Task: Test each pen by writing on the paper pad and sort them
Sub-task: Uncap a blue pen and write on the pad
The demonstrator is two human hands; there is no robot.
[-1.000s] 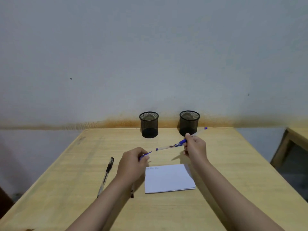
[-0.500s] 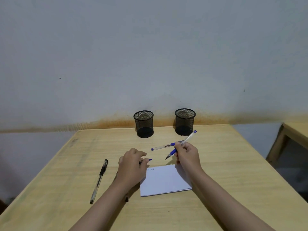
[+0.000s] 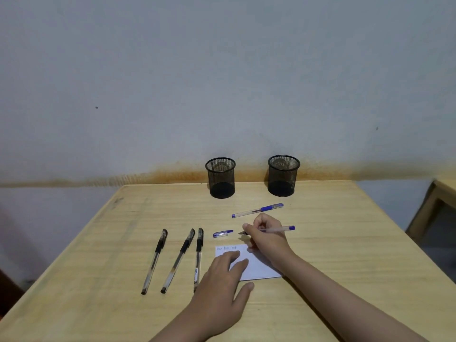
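Pens lie spread over a pale wooden table (image 3: 333, 243), and nearest the camera the left hand (image 3: 222, 290) rests palm down with its fingers loose and spread, gripping nothing; its fingertips press on the near left part of the paper pad (image 3: 259, 267). The pad is white and lies flat, and a short row of faint blue writing runs along its far edge.

Left of the pad three black pens lie side by side, caps pointing away: the left black pen (image 3: 155, 260), the middle black pen (image 3: 178, 259) and the right black pen (image 3: 198, 257). The right one lies just beside the pad's left edge, and its near end is hidden by the left hand.

Just beyond the pad's far right corner the right hand (image 3: 267, 238) is curled around an uncapped blue pen (image 3: 278, 229), pinched between thumb and fingers. Its tip points left and sits above the bare wood past the pad's far edge; whether it touches the surface cannot be told. The blue end sticks out to the right of the hand.

A blue cap (image 3: 222, 233) lies on the wood between the black pens and the right hand, apart from both. Farther back a second blue pen (image 3: 257, 210) lies capped, angled across the table.

At the far edge, against the wall (image 3: 222, 82), two black mesh cups stand upright and apart: the left cup (image 3: 221, 177) and the right cup (image 3: 283, 175). No pens show in either.
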